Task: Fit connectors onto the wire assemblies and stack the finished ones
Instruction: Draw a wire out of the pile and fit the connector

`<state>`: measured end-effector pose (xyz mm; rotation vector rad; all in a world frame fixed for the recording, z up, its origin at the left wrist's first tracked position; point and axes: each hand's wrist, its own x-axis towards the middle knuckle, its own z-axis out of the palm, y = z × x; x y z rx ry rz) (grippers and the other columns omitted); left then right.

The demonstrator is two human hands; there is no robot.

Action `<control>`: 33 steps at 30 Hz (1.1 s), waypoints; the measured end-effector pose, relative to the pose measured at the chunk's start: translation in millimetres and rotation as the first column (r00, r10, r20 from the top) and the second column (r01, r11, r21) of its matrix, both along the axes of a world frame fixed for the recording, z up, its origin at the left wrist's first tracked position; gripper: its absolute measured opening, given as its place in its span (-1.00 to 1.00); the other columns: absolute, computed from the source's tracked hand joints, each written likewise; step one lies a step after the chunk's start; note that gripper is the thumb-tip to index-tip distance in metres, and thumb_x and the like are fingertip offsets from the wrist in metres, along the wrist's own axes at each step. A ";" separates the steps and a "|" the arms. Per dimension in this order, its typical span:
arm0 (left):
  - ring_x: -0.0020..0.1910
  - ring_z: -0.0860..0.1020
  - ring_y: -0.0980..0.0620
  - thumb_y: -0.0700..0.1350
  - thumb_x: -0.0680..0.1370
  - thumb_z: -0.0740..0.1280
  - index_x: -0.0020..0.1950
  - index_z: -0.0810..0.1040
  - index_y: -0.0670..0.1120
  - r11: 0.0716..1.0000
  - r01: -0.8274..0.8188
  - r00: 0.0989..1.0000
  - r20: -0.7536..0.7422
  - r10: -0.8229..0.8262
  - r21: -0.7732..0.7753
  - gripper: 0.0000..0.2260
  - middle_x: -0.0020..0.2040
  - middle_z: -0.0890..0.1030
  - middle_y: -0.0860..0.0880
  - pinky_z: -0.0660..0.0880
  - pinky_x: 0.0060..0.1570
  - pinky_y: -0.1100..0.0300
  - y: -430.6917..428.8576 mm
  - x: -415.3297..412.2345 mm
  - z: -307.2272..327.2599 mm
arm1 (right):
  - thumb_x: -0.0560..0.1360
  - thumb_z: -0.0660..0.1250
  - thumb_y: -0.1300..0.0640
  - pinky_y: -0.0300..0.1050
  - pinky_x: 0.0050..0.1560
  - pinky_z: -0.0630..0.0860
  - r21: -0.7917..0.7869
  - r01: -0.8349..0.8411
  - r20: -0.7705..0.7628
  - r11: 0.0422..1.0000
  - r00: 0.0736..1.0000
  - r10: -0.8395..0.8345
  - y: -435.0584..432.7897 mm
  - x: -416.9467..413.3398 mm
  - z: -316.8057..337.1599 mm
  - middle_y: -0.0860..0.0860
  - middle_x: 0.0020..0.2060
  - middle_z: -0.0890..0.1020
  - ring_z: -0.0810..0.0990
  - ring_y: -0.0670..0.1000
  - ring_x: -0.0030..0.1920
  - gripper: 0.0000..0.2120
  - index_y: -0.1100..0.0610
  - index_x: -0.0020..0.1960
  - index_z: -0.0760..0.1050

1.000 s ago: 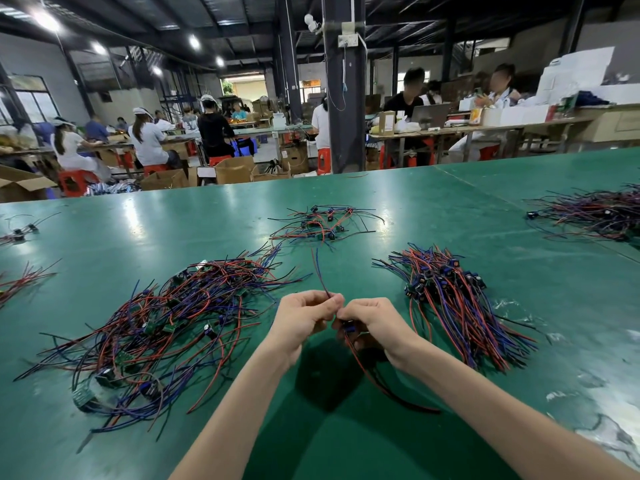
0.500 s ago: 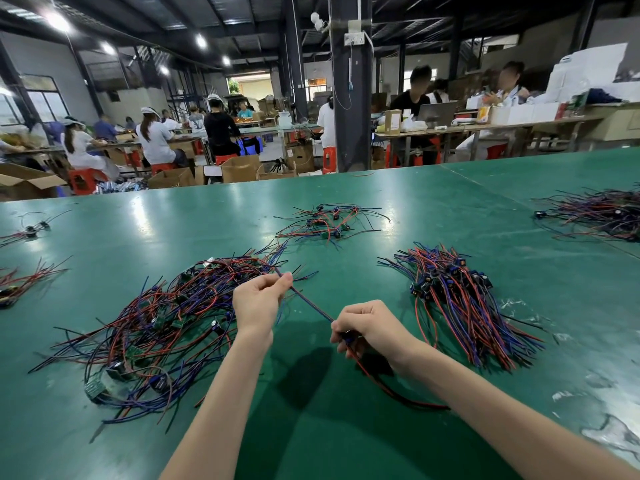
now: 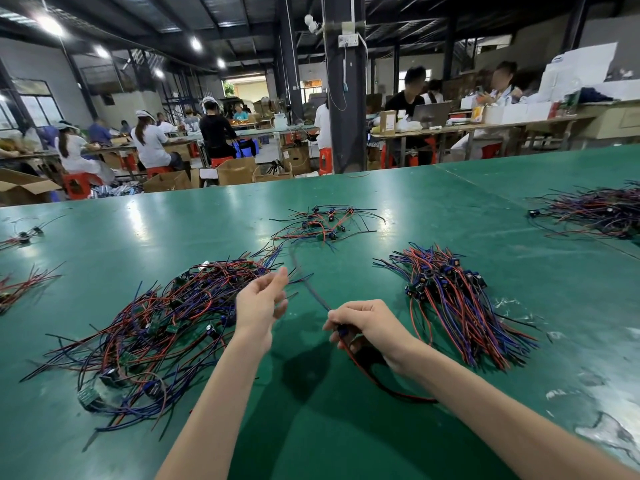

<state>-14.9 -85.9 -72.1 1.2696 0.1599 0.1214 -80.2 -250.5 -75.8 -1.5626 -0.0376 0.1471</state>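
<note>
A green surface (image 3: 433,216) carries a loose tangle of wires (image 3: 149,327) on the left and a neater bundle (image 3: 457,306) on the right. Between them, the right hand (image 3: 370,327) is clenched on a wire assembly (image 3: 374,379) at its connector end, while the left hand (image 3: 259,303) hangs released, fingers loose, just beside a blurred wire.

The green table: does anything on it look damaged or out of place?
Yes. The green table has worn, whitish scuffed patches near its right edge, where the surface looks scraped. The wire piles are tangled, but that seems normal.
</note>
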 end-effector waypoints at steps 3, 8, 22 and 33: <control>-0.21 0.47 0.11 -0.09 0.48 0.42 0.02 0.56 -0.13 0.963 0.240 0.970 -0.063 -0.234 0.126 -0.82 -0.13 0.58 0.00 0.46 -0.27 0.28 -12.2 -9.1 0.5 | 0.56 0.29 0.12 -0.30 -0.46 0.42 0.064 0.059 0.002 0.996 0.998 -0.059 -0.4 4.1 0.4 0.06 -0.43 0.59 0.50 -0.04 -0.48 -0.75 0.19 -0.24 0.59; -0.37 0.55 0.16 -0.14 0.49 0.41 -0.08 0.61 -0.09 0.823 0.477 0.871 -0.039 -0.490 0.309 -0.95 -0.29 0.62 0.04 0.45 -0.34 0.36 -35.0 -27.0 -6.0 | 0.60 0.21 0.08 -0.28 -0.47 0.36 0.066 0.087 -0.005 0.994 0.996 -0.087 -3.2 5.8 -1.6 0.03 -0.41 0.60 0.45 -0.07 -0.45 -0.74 0.19 -0.17 0.52; -0.28 0.50 0.16 -0.24 0.53 0.36 -0.17 0.54 -0.07 0.945 0.282 0.958 0.003 -0.287 0.166 -0.90 -0.26 0.60 0.05 0.47 -0.24 0.31 -29.6 -19.9 -2.0 | 0.56 0.24 0.32 -0.27 -0.45 0.49 0.152 -0.035 -0.104 0.988 0.993 0.051 -2.8 6.2 -0.6 0.05 -0.49 0.59 0.52 -0.09 -0.53 -0.83 0.25 -0.19 0.50; -0.33 0.56 0.06 -0.17 0.49 0.39 -0.05 0.63 -0.20 0.819 0.526 0.848 -0.068 -0.525 0.228 -0.89 -0.25 0.62 -0.05 0.52 -0.11 0.19 -33.8 -26.1 -8.5 | 0.57 0.20 0.36 -0.34 -0.51 0.42 -0.062 0.047 0.124 0.997 0.991 -0.039 -1.9 7.9 -6.4 -0.06 -0.51 0.60 0.50 -0.17 -0.56 -0.71 0.17 -0.28 0.52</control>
